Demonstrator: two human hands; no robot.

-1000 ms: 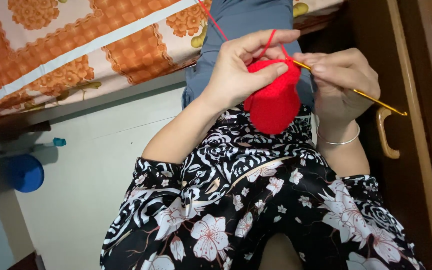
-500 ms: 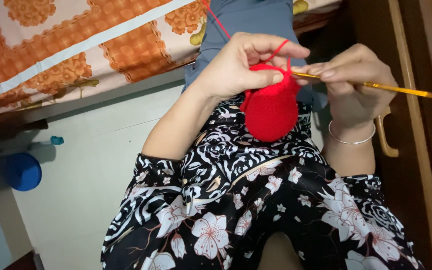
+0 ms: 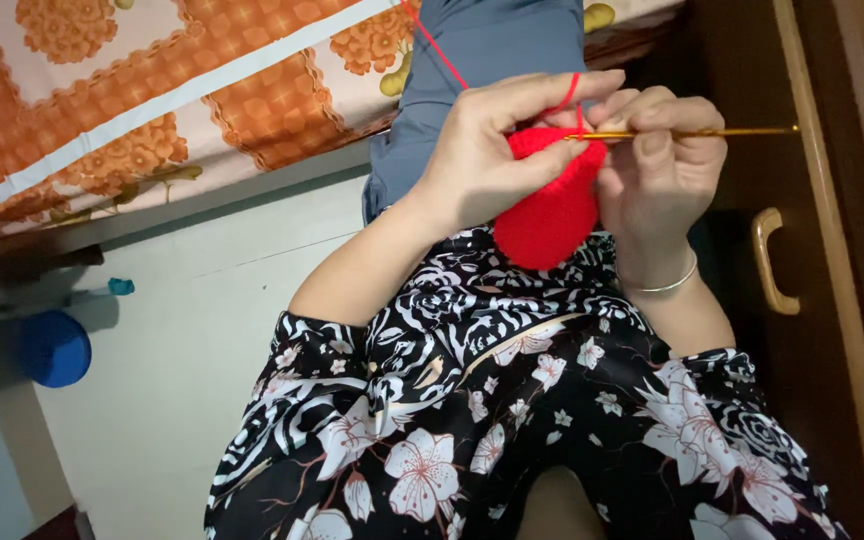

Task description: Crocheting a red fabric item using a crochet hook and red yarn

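Note:
My left hand (image 3: 492, 150) grips the top edge of a red crocheted piece (image 3: 550, 212) that hangs in front of my lap. A red yarn strand (image 3: 434, 42) runs over its forefinger and up toward the top of the view. My right hand (image 3: 664, 165) is closed on a thin golden crochet hook (image 3: 692, 132), held level, its tip at the rim of the red piece and its handle pointing right. A silver bangle (image 3: 664, 285) circles the right wrist. My lap is covered by a black dress with white flowers (image 3: 512, 420).
An orange patterned bedsheet (image 3: 152, 90) covers a bed at upper left, with a grey-blue cloth (image 3: 482, 60) lying on it. A wooden cabinet door with a handle (image 3: 767, 260) stands at right. A blue round container (image 3: 52, 348) sits on the pale floor at left.
The hook has swung from a downward slant to level, its tip now pushed into the rim of the red piece. Both hands shifted slightly; the left forefinger stretches over the work.

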